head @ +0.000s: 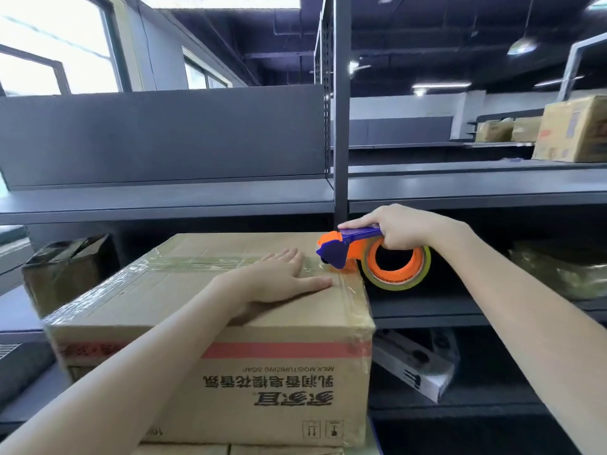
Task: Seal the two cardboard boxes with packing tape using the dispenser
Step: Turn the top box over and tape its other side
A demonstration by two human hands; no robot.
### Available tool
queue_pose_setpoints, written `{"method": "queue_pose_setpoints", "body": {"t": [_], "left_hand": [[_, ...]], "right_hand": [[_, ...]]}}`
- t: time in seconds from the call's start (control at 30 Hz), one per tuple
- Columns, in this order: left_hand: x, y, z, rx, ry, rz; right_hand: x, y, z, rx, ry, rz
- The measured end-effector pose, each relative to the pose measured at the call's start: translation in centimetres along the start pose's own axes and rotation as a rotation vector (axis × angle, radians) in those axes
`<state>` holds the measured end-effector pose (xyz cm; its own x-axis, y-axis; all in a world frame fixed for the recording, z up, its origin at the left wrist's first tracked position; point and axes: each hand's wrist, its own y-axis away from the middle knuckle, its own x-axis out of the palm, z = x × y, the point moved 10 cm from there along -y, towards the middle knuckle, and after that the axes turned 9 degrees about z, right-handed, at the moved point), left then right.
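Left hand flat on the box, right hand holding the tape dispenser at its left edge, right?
No: head view shows the right hand holding the tape dispenser at the right edge of the box; the left hand lies flat on it.

You had the cardboard box facing you with its print upside down: "MILK MOISTURIZING SOAP" ran just below a red band. Beneath it stood larger Chinese characters, and two small handling symbols sat near the lower right corner.

Warehouse: steel shelving, shelved cartons
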<state>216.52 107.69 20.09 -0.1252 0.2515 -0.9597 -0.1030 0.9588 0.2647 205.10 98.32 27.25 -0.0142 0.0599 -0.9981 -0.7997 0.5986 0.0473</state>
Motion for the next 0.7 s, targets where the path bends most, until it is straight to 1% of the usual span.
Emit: {"method": "queue_pose_setpoints", "body": {"t": [0.37,0.47,0.6,0.7], "left_hand": [[0.3,0.4,-0.3,-0.001,-0.001,0.014],[0.4,0.4,-0.1,-0.006,0.012,0.029],[0.2,0.3,-0.9,0.030,0.016,0.035],[0.3,0.4,-0.8,0.036,0.018,0.053]], "right_hand": [[0.2,0.6,-0.1,0.006,-0.021,-0.022],[0.5,1.2,-0.9,0.023,-0.051,-0.028],[1.2,1.4,-1.6,0.009,-0.077,-0.030],[0.6,2.5,-3.2,0.027,-0.030,-0.031]]}}
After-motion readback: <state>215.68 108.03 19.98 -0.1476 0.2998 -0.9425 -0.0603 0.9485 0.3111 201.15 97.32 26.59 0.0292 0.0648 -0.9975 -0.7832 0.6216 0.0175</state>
